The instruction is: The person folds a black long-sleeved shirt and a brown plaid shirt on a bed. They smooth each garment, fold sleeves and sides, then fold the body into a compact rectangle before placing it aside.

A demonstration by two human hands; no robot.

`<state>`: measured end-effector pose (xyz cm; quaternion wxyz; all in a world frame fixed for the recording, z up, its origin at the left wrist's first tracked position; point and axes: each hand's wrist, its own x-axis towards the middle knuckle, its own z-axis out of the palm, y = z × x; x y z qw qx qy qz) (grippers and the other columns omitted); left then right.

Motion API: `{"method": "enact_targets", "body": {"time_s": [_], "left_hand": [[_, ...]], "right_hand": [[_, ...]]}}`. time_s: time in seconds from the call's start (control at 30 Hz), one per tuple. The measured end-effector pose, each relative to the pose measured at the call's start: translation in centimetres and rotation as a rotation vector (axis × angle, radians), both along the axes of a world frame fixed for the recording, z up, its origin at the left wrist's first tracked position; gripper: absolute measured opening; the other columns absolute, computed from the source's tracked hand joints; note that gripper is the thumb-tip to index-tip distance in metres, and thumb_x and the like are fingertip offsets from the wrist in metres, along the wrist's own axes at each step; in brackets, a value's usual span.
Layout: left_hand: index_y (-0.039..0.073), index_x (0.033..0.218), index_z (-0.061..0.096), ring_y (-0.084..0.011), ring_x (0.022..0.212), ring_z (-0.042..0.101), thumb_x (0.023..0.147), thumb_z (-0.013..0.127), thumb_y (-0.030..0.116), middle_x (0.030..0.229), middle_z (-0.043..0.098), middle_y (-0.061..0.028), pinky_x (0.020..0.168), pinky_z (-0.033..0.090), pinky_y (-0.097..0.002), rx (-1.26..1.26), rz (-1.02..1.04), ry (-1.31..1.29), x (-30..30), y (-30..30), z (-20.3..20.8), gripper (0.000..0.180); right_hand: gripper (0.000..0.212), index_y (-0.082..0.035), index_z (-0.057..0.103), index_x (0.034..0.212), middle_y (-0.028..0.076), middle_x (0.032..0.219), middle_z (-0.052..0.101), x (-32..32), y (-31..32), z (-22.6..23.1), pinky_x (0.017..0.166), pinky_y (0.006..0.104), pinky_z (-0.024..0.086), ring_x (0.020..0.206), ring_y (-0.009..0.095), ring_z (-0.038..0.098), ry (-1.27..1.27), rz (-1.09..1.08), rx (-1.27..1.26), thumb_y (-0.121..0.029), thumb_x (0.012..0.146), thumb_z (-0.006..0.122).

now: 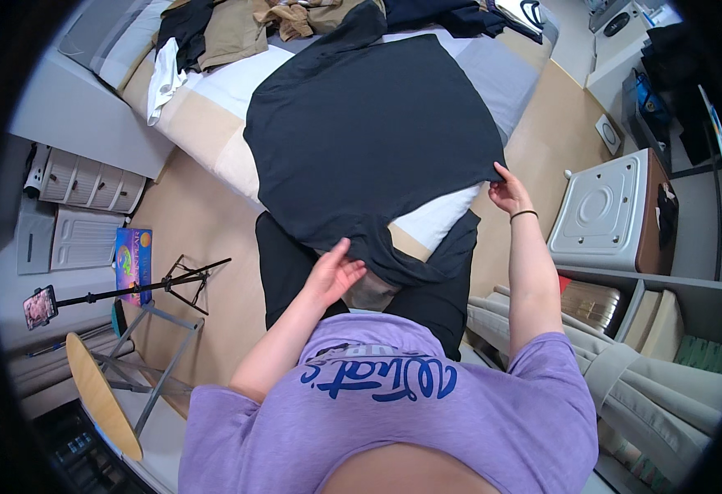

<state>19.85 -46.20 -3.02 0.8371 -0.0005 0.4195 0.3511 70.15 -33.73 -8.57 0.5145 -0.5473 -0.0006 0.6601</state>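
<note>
A black long-sleeved top (377,123) lies spread over the bed and hangs over its near edge. One sleeve reaches toward the far side, while the other sleeve (386,255) drapes down in front of my legs. My right hand (510,192) pinches a corner of the top at its right edge. My left hand (334,276) is against the near sleeve with its fingers stretched out and apart, not closed round the cloth.
Beneath the top is a bed (204,123) with a patchwork cover. Other clothes (237,33) lie along its far side. On the left stand a tripod (188,280) with a phone and a round-topped folding table (102,395); a white-topped cabinet (600,210) is at right.
</note>
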Motion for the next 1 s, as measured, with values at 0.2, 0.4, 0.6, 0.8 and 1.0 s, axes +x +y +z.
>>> {"method": "enact_targets", "body": {"time_s": [0.2, 0.4, 0.6, 0.8, 1.0], "left_hand": [[-0.001, 0.135, 0.062, -0.0182, 0.117, 0.063, 0.098, 0.074, 0.023, 0.129, 0.068, -0.0072, 0.105, 0.048, -0.0329, 0.736, -0.310, 0.527, 1.6, 1.7, 1.9, 0.046], [-0.002, 0.141, 0.058, -0.0174, 0.128, 0.057, 0.096, 0.077, 0.024, 0.139, 0.063, -0.0053, 0.113, 0.042, -0.0343, 0.876, -0.253, 0.440, -3.6, 8.9, 5.5, 0.056], [-0.006, 0.140, 0.057, -0.0178, 0.126, 0.058, 0.098, 0.073, 0.022, 0.138, 0.063, -0.0081, 0.110, 0.044, -0.0329, 0.836, -0.170, 0.434, -6.2, 18.8, 3.2, 0.053], [-0.006, 0.117, 0.071, -0.0128, 0.099, 0.065, 0.096, 0.076, 0.030, 0.111, 0.074, -0.0054, 0.091, 0.051, -0.0299, 0.795, -0.327, 0.710, -6.2, 22.6, 2.0, 0.042], [-0.003, 0.074, 0.072, -0.0195, 0.059, 0.060, 0.093, 0.073, 0.054, 0.059, 0.063, -0.0141, 0.063, 0.048, -0.0356, 0.708, -1.051, 1.235, -6.8, 21.4, 7.6, 0.060]], "right_hand": [[0.020, -0.013, 0.072, 0.103, 0.003, 0.092, 0.075, 2.0, -0.4, 5.2, 0.073, 0.0298, 0.055, 0.084, 0.018, 0.071, -0.150, 0.237, 0.075, -0.030, 0.094, 0.078], [0.016, -0.011, 0.073, 0.105, 0.006, 0.102, 0.078, 1.9, 4.2, 8.2, 0.087, 0.0359, 0.056, 0.092, 0.020, 0.073, 0.028, 0.312, 0.292, -0.026, 0.100, 0.070], [0.024, -0.006, 0.068, 0.117, 0.013, 0.123, 0.072, -3.1, 13.5, 8.3, 0.102, 0.0377, 0.051, 0.115, 0.026, 0.068, 0.173, 0.184, 0.387, -0.025, 0.103, 0.066], [0.032, -0.003, 0.065, 0.116, 0.011, 0.113, 0.072, -7.8, 16.3, 8.2, 0.080, 0.0294, 0.056, 0.098, 0.019, 0.071, -0.261, 0.216, 0.299, -0.032, 0.102, 0.068], [0.036, -0.003, 0.073, 0.089, 0.001, 0.074, 0.067, -10.6, 5.6, 8.5, 0.061, 0.0266, 0.049, 0.066, 0.010, 0.061, -0.935, 0.721, 0.475, -0.038, 0.098, 0.074]]}}
